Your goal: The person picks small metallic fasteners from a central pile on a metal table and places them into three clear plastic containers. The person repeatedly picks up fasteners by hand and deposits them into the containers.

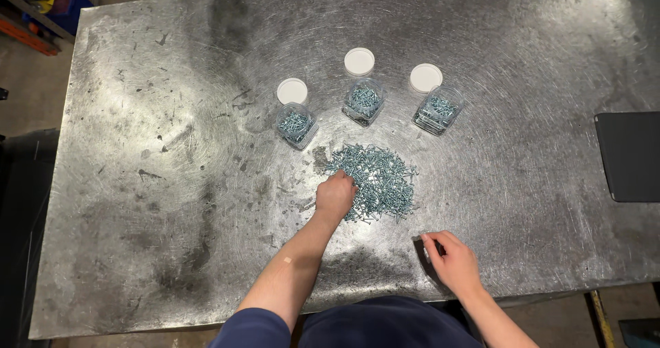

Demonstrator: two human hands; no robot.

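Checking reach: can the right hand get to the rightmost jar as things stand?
Probably yes. The right hand rests on the metal table near its front edge, and the bare surface between it and the rightmost jar holds nothing. The screw pile lies to the left of that path, and the jar's white lid is off.

Lit brightly from overhead. Broad, soft glare on the scratched steel bench [172, 114] at left of centre and again toward the upper right, swirl marks catching the light in arcs. Darker, duller patches at lower left and lower centre. Short, soft shadows under the left hand [335, 195] and beside the right hand [454, 260], falling toward the left. Sharp focus across the middle, the pile of screws [375, 179] crisp. Mild wide-angle bowing along the bench edges. Dim, murky corners at far left and bottom right.
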